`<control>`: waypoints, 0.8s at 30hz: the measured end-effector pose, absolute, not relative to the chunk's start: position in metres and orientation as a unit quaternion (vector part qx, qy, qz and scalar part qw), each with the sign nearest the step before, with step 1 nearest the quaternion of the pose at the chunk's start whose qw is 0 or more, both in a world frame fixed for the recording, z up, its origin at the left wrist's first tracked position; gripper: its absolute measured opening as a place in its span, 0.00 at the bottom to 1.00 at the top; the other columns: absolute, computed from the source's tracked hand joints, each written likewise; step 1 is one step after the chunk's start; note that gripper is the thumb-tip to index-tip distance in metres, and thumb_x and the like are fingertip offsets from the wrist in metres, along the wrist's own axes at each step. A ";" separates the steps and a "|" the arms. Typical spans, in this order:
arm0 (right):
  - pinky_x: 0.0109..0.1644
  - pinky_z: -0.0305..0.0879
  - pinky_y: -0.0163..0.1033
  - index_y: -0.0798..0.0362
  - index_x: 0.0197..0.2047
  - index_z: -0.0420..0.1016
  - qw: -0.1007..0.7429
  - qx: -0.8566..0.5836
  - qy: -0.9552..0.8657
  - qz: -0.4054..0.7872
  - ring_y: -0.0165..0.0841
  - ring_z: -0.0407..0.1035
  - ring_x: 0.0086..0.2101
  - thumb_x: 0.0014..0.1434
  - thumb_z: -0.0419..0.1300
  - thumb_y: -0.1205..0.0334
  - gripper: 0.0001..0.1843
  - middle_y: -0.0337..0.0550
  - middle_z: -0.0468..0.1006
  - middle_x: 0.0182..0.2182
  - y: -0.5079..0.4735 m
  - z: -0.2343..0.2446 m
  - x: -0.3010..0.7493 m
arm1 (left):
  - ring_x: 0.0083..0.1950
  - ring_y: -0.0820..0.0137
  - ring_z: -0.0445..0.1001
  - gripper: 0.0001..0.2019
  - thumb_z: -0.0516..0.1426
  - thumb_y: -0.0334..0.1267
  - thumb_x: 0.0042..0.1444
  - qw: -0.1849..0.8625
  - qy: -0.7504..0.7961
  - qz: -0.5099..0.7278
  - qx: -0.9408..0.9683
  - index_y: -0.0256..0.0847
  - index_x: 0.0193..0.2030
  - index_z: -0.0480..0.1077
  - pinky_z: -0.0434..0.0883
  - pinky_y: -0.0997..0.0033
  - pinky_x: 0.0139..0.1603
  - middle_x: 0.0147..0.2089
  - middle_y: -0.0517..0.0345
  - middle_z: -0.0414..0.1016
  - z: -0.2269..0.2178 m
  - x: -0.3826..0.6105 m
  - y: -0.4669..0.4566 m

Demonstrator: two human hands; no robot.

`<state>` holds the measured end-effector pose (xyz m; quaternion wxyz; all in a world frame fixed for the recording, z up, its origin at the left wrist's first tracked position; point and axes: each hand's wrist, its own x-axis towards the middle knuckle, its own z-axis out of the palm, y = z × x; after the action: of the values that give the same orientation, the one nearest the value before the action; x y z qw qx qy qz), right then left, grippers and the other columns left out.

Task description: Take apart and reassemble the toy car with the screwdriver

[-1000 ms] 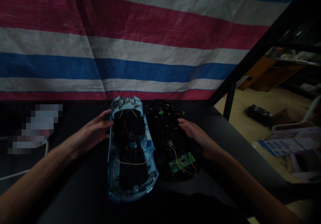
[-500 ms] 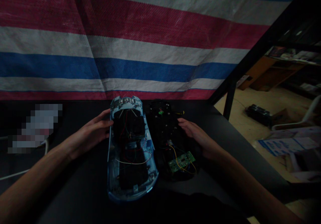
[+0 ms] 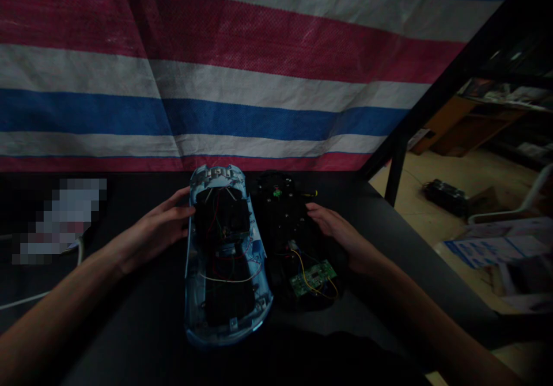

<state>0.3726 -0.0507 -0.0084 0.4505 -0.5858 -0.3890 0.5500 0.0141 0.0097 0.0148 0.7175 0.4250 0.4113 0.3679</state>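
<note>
A light-blue toy car body shell [image 3: 224, 259] lies upside down on the dark table [image 3: 142, 328], its inside full of thin wires. Beside it on the right lies the black chassis [image 3: 287, 224], carrying a green circuit board [image 3: 313, 276] with yellow wires. My left hand [image 3: 153, 230] rests against the shell's left edge, fingers stretched along it. My right hand [image 3: 339, 233] rests against the chassis's right side, fingers loosely extended and touching it. Neither part is lifted.
A red, white and blue striped tarp [image 3: 216, 75] hangs behind the table. A blurred-out object [image 3: 60, 222] and a white cable [image 3: 26, 299] lie at the left. A black frame post [image 3: 395, 173] stands at the table's right corner; boxes and clutter sit on the floor beyond.
</note>
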 end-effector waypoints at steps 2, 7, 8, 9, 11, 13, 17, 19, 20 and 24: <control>0.53 0.68 0.47 0.42 0.47 0.78 0.454 -0.592 -0.340 0.573 0.44 0.74 0.49 0.51 0.68 0.48 0.20 0.39 0.82 0.44 -0.051 -0.009 0.373 | 0.58 0.53 0.80 0.29 0.67 0.39 0.58 0.717 0.409 0.369 0.427 0.51 0.67 0.70 0.78 0.60 0.54 0.62 0.50 0.80 0.014 0.014 0.010; 0.52 0.69 0.49 0.42 0.47 0.78 0.451 -0.594 -0.343 0.570 0.46 0.73 0.51 0.52 0.67 0.49 0.19 0.41 0.82 0.45 -0.051 -0.008 0.373 | 0.60 0.52 0.79 0.30 0.66 0.37 0.58 0.715 0.411 0.372 0.426 0.51 0.67 0.69 0.79 0.58 0.54 0.64 0.50 0.78 0.013 0.015 0.011; 0.52 0.69 0.49 0.43 0.46 0.79 0.446 -0.592 -0.354 0.570 0.47 0.73 0.50 0.53 0.67 0.49 0.18 0.41 0.83 0.44 -0.051 -0.007 0.373 | 0.60 0.53 0.79 0.30 0.66 0.37 0.58 0.715 0.412 0.372 0.426 0.51 0.67 0.70 0.79 0.59 0.54 0.64 0.50 0.78 0.013 0.015 0.010; 0.52 0.69 0.50 0.43 0.46 0.79 0.442 -0.591 -0.362 0.570 0.47 0.74 0.50 0.53 0.67 0.49 0.17 0.42 0.83 0.44 -0.051 -0.007 0.373 | 0.60 0.53 0.79 0.29 0.66 0.37 0.58 0.714 0.414 0.372 0.425 0.52 0.67 0.70 0.79 0.60 0.54 0.64 0.51 0.79 0.013 0.014 0.010; 0.53 0.69 0.50 0.43 0.45 0.80 0.441 -0.589 -0.364 0.570 0.47 0.74 0.51 0.53 0.67 0.49 0.17 0.41 0.83 0.44 -0.051 -0.006 0.373 | 0.58 0.53 0.80 0.28 0.67 0.37 0.58 0.711 0.416 0.373 0.427 0.52 0.66 0.71 0.79 0.60 0.53 0.62 0.52 0.80 0.013 0.014 0.010; 0.54 0.68 0.50 0.42 0.45 0.80 0.447 -0.590 -0.354 0.571 0.47 0.73 0.52 0.52 0.67 0.49 0.17 0.41 0.83 0.44 -0.051 -0.005 0.373 | 0.57 0.53 0.81 0.28 0.67 0.38 0.58 0.712 0.410 0.372 0.433 0.52 0.66 0.71 0.79 0.60 0.52 0.61 0.52 0.81 0.012 0.013 0.010; 0.56 0.67 0.49 0.42 0.46 0.79 0.454 -0.591 -0.327 0.582 0.46 0.72 0.52 0.50 0.69 0.50 0.19 0.40 0.82 0.46 -0.051 -0.004 0.371 | 0.61 0.51 0.78 0.29 0.66 0.40 0.58 0.714 0.406 0.365 0.437 0.52 0.67 0.70 0.78 0.58 0.55 0.62 0.51 0.80 0.012 0.012 0.012; 0.55 0.67 0.47 0.42 0.46 0.79 0.458 -0.589 -0.313 0.588 0.45 0.73 0.52 0.50 0.69 0.50 0.20 0.39 0.82 0.46 -0.051 -0.004 0.371 | 0.63 0.50 0.77 0.30 0.67 0.40 0.58 0.718 0.411 0.361 0.431 0.53 0.68 0.69 0.77 0.57 0.57 0.64 0.52 0.79 0.012 0.013 0.012; 0.55 0.67 0.47 0.42 0.46 0.79 0.459 -0.587 -0.309 0.592 0.44 0.73 0.51 0.50 0.70 0.50 0.20 0.38 0.82 0.46 -0.051 -0.004 0.371 | 0.64 0.50 0.76 0.31 0.66 0.40 0.59 0.720 0.411 0.360 0.429 0.53 0.68 0.68 0.76 0.56 0.58 0.65 0.52 0.78 0.012 0.013 0.012; 0.53 0.67 0.46 0.42 0.47 0.78 0.457 -0.587 -0.304 0.594 0.44 0.74 0.50 0.49 0.70 0.50 0.21 0.37 0.82 0.44 -0.051 -0.005 0.372 | 0.66 0.50 0.74 0.30 0.66 0.40 0.59 0.718 0.411 0.362 0.431 0.52 0.69 0.68 0.76 0.57 0.58 0.66 0.52 0.76 0.014 0.015 0.010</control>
<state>0.3715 -0.0510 -0.0053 0.4572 -0.5874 -0.3042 0.5945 0.0147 0.0099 0.0142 0.7175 0.4306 0.4109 0.3618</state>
